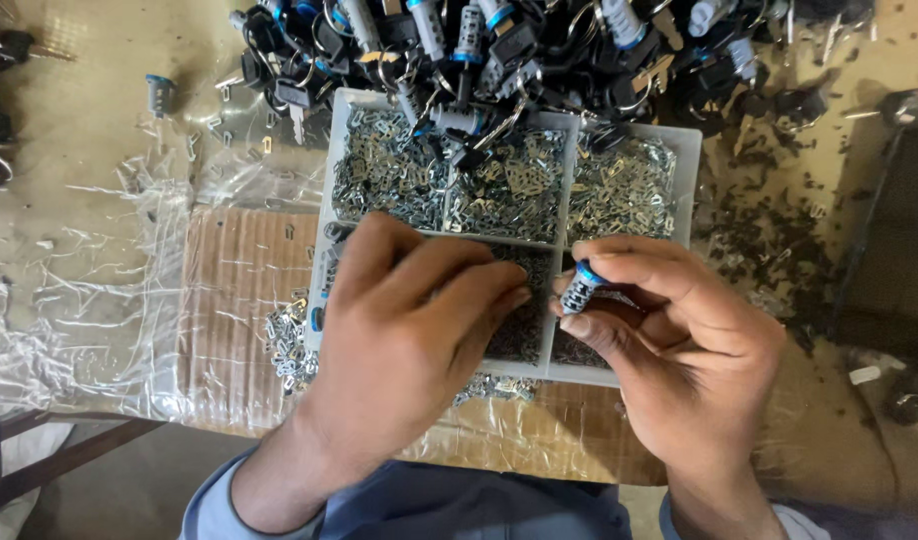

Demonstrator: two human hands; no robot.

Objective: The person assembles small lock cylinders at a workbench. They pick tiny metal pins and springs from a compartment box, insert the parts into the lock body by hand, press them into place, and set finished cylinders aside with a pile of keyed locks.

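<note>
Left hand [409, 330]: fingers dipped, contents unseen, into white compartmented plastic tray [691, 180]. Right hand [679, 340]: small, rigid, blue-ringed metal lock cylinder [581, 290] pinched endwise; judged light, slippery.

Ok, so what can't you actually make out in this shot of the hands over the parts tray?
Head view only:
- Near compartments of the white tray: mostly covered by the left hand and right hand.
- Small cylinder lock in the right hand: its lower end is hidden by fingers.
- Small metal plates: too small to tell shapes apart.
- Pile of locks and keys: cut off by the top edge.
</note>
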